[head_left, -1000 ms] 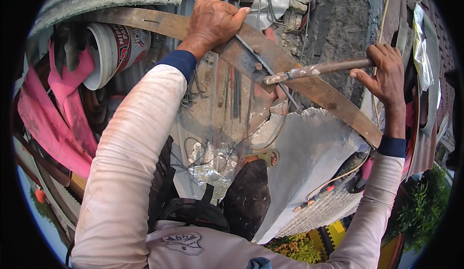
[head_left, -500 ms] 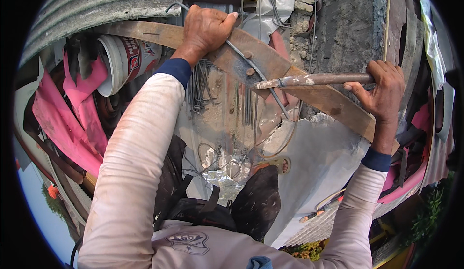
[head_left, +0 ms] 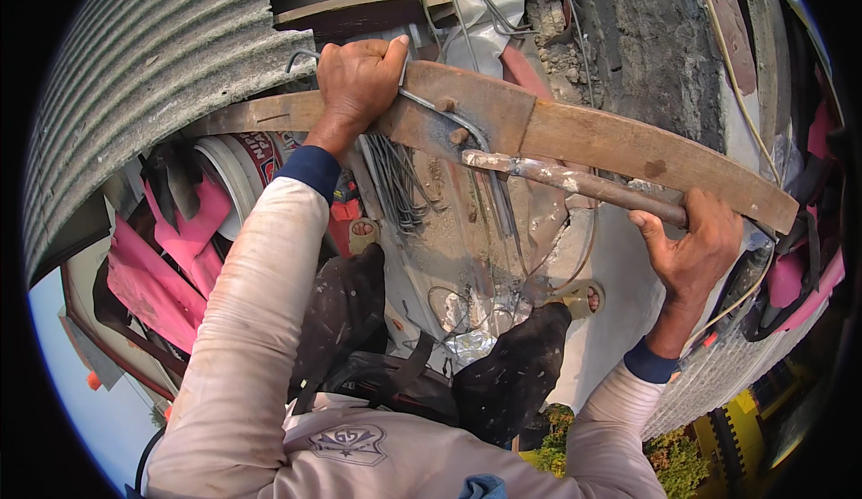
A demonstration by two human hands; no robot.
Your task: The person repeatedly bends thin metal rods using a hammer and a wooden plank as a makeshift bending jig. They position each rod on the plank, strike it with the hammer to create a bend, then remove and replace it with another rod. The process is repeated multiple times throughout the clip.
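My left hand is closed around a thin steel rod, pressing it down on a wooden board. The rod has a hooked end beyond my fist. It passes beside two short pegs fixed in the board and bends sharply toward me at the lower one. Wrapped around the near end of a rusty, paint-flecked pipe is my right hand, its thumb lying along it. The pipe's other end meets the rod at the bend; whether the rod sits inside it, I cannot tell.
Corrugated roofing covers the upper left. Below it are a paint bucket and pink sheeting. Several steel rods lie beneath the board. Rough concrete runs along the far right. Loose wire lies near my sandalled feet.
My right hand has swung the pipe's near end toward me. The rod, nearly straight before, is now bent at the peg. The view has shifted.
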